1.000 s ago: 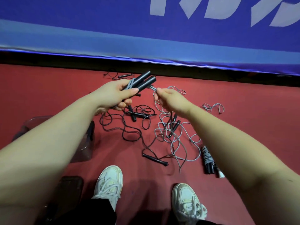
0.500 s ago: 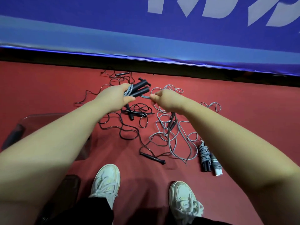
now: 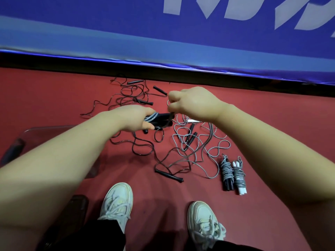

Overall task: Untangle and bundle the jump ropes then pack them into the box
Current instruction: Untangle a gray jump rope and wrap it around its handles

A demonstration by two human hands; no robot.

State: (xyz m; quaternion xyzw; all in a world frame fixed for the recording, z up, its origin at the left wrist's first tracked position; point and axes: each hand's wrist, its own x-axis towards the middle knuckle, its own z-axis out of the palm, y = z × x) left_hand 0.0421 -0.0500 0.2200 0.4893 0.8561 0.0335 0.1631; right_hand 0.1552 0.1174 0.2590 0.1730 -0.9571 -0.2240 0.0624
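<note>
BANNER LETTERING CUT OFF: You are looking down past a blue banner (image 3: 90,24) that is carrying the only lettering in view, a row of large white characters (image 3: 172,6) running along its upper right. The top edge of the frame is cropping them, leaving just their lower strokes, which are angular, slanted bars. They are not spelling out anything you can read. The two bundled jump ropes (image 3: 233,173) and the pale shoes (image 3: 117,201) are appearing too small and soft for any label or brand to be made out.
</note>
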